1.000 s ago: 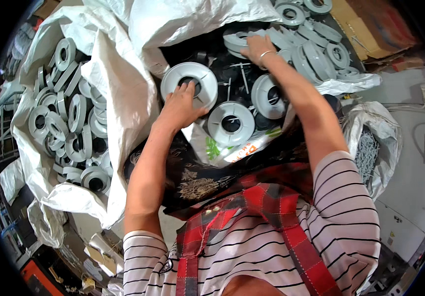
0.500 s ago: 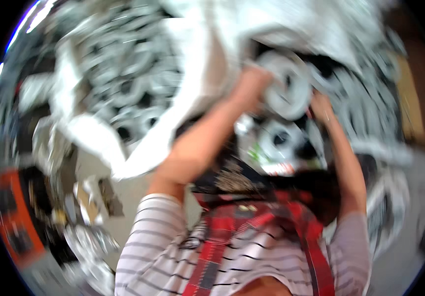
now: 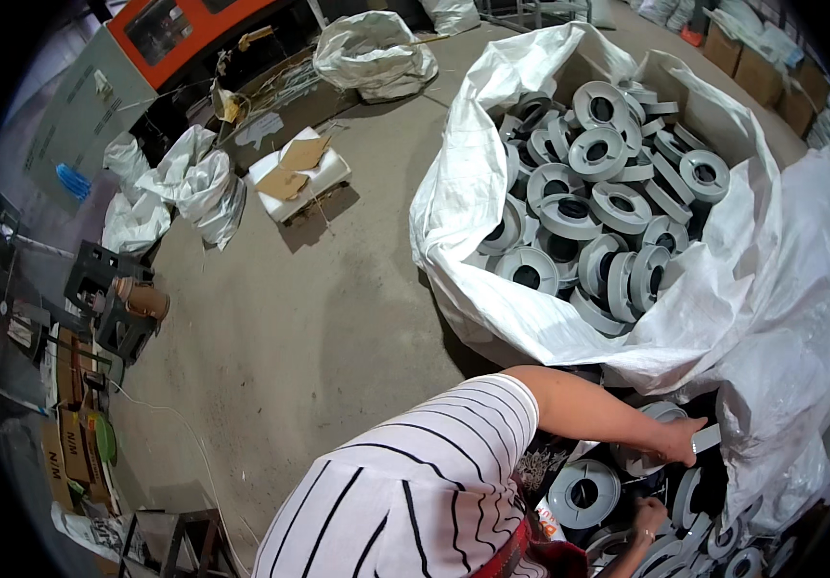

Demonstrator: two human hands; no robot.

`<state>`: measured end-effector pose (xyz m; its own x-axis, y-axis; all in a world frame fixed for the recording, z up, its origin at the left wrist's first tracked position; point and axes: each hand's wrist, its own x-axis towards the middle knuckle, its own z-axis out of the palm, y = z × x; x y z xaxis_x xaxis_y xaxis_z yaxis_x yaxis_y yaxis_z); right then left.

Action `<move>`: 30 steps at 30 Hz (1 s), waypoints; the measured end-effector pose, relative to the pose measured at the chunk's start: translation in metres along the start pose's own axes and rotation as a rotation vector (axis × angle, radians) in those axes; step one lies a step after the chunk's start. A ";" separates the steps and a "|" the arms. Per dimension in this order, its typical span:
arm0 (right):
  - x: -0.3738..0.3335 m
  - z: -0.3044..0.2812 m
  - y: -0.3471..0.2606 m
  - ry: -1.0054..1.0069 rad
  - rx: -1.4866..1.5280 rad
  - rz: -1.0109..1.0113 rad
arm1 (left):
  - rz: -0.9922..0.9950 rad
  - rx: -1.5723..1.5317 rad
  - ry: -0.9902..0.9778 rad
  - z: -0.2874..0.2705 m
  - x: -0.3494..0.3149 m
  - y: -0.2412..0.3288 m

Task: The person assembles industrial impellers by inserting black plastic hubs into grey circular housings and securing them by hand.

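My left hand [image 3: 680,441] reaches across a grey plastic ring [image 3: 641,464], with its fingers bent at the ring's right edge; the forearm hides part of the ring. Nearer my body, my right hand [image 3: 648,515] is curled closed, and whatever lies in its fingers is hidden. Left of the hands, another grey flanged ring [image 3: 583,493] lies flat, its dark centre hole showing. More grey rings [image 3: 661,557] lie heaped below my right hand.
A big white woven sack [image 3: 453,260] full of grey rings stands beyond my arms. White sheeting [image 3: 810,250] drapes at its right. Across the floor are a cardboard-topped white bundle [image 3: 299,173], white bags [image 3: 208,193], an orange machine [image 3: 160,34] and a dark stool [image 3: 121,299].
My view has swung to the left, so the hands now appear at the lower right and more floor shows. My right hand has left the upper ring's right edge.
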<state>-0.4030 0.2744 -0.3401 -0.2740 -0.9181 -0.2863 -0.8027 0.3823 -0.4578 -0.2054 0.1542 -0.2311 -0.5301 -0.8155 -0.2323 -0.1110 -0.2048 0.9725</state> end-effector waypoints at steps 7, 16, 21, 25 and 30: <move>-0.033 -0.047 -0.046 0.267 0.597 -0.233 | -0.141 -0.074 -0.046 0.011 0.008 -0.019; -0.049 -0.060 -0.104 0.279 0.446 -0.137 | -0.044 0.042 -0.208 -0.008 -0.011 -0.002; -0.053 -0.057 -0.091 0.315 0.346 -0.232 | -0.037 0.096 -0.310 -0.008 -0.015 0.008; -0.057 -0.055 -0.095 0.316 0.233 -0.352 | -0.130 0.081 -0.267 -0.004 -0.009 -0.006; -0.053 -0.055 -0.090 0.422 0.108 -0.479 | -0.186 -0.115 -0.359 -0.005 -0.011 -0.003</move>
<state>-0.3455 0.2830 -0.2374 -0.1013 -0.9432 0.3163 -0.8362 -0.0915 -0.5407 -0.1953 0.1616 -0.2310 -0.7714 -0.5225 -0.3633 -0.1492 -0.4064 0.9014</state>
